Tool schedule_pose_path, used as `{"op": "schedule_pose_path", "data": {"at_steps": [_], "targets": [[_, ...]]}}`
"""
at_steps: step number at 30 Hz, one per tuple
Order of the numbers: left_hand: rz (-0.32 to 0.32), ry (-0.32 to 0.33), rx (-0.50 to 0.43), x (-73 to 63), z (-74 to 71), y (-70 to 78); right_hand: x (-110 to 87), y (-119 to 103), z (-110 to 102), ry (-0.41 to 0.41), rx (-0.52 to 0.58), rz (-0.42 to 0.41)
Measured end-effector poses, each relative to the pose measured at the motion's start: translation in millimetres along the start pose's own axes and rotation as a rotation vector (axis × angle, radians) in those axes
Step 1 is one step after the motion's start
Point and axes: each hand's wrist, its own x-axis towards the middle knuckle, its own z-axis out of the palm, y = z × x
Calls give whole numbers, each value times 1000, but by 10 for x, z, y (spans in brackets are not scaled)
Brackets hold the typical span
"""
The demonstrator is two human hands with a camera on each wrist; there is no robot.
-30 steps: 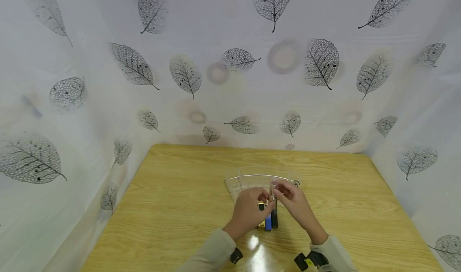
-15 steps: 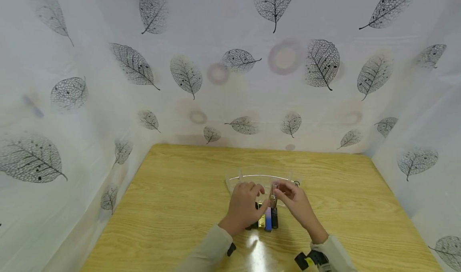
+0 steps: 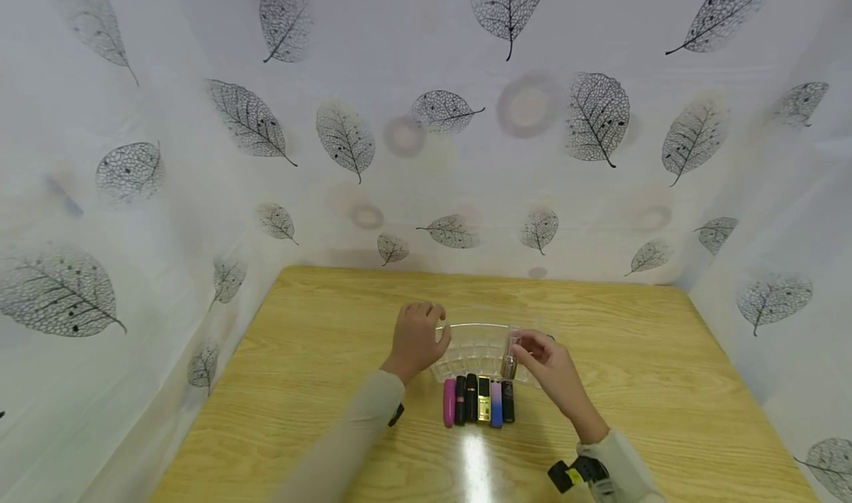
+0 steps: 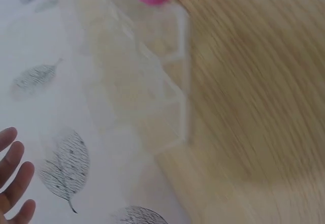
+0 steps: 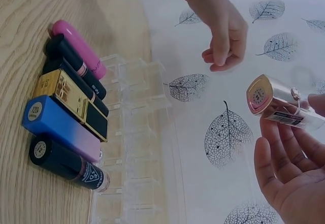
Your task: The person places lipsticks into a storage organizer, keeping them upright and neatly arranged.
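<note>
My right hand (image 3: pixel 552 366) pinches a lipstick (image 5: pixel 277 102) with a shiny rose-gold case and a clear end, raised over the right part of a clear compartment organizer (image 3: pixel 466 351). The right wrist view shows its labelled base. Nothing is held by my left hand (image 3: pixel 417 340), whose fingers are loosely bent by the organizer's left end. In front of the organizer lie a pink lipstick (image 3: pixel 449 402), several black ones, a gold-and-black one (image 3: pixel 484 399) and a blue-to-lilac one (image 3: pixel 495 403), side by side in a row.
A wooden table (image 3: pixel 319 340) bears everything. White sheeting (image 3: pixel 426 170) printed with leaves encloses it at the back and sides. A small dark ring-like item (image 3: pixel 551 337) shows behind the right hand.
My left hand has come away from the lipstick and moved left to the organizer's left end, uncovering the row of lipsticks. The right hand still holds its lipstick, nearly in place.
</note>
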Motion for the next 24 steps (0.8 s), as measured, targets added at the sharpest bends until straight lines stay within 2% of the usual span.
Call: {"op": "schedule_pose_path", "data": {"at_steps": [6, 9, 12, 18, 24], "targets": [[-7, -40, 52, 48, 185, -251, 66, 61, -43, 15, -2, -14], [-16, -85, 63, 57, 286, -341, 119, 78, -82, 32, -13, -30], [-44, -160, 69, 47, 384, -412, 177, 98, -126, 43, -41, -56], [-109, -246, 56, -2, 489, -481, 311, 211, -222, 55, -73, -61], [-160, -251, 27, -42, 554, -494, 410, 381, -310, 93, -85, -47]]}}
